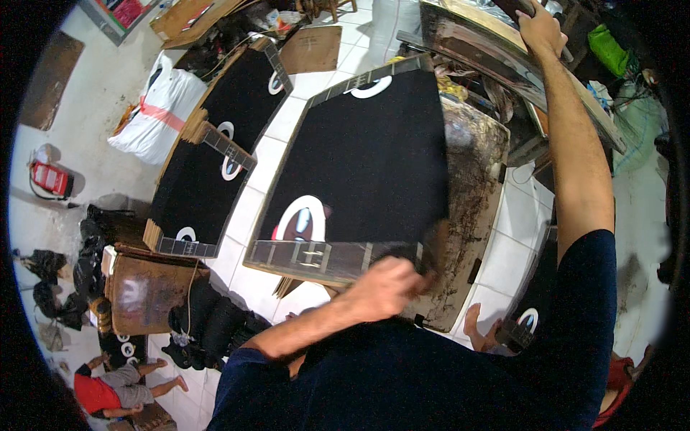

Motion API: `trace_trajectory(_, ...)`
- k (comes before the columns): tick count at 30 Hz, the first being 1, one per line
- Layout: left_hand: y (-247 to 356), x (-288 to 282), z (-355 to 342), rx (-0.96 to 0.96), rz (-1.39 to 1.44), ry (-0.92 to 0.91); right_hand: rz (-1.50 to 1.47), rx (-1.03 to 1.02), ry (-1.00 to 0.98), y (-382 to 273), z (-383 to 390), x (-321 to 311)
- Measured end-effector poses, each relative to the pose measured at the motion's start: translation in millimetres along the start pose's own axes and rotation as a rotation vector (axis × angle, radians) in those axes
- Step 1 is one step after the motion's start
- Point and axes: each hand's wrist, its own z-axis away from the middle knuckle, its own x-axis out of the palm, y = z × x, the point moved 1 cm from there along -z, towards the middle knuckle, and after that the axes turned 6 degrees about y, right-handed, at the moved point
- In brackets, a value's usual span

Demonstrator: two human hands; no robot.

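A large board covered in black fabric (366,158) lies before me, with white-rimmed eye prints (302,217) on it. Clear strips with marked lines run along its far and near edges; the near strip (345,260) is beside my left hand (392,287). That hand is closed at the board's near right corner, partly smeared by motion, and what its fingers hold is hidden. Far up on the right, my right hand (542,32) is wrapped round a dark bar (519,7). It is over the corner of a wood-edged frame (496,43). The bar's kind is not clear.
Left of the board stand more black fabric boards (205,187) with eye prints. A stained brown panel (478,179) lies on the right. A white sack (162,115), a red fire extinguisher (50,178) and a seated person in red (108,391) are further left. Bare feet (478,327) show at lower right.
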Motion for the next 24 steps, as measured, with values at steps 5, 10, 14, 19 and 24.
trace_trajectory(5, 10.5, 87.9, 18.3, 0.116, 0.04, -0.225, 0.001, 0.075, -0.058, -3.3, 0.5, -6.5)
trace_trajectory(10, -96.7, 44.1, 98.5, -0.434, 0.048, 0.022, -0.004, 0.043, -0.05, -4.4, 0.5, -10.1)
trace_trajectory(14, -204.3, -44.6, 225.1, -1.105, -0.875, 0.331, -0.008, 0.06, -0.049, -7.2, 0.6, -10.5)
trace_trajectory(19, -254.9, -102.6, 322.4, -1.592, -0.539, 0.304, 0.007, 0.035, -0.036, -12.2, -3.0, -12.9)
trace_trajectory(24, -229.0, -116.4, 308.0, -1.487, 0.032, 0.662, -0.004, 0.03, -0.018, -13.0, -8.7, -11.2)
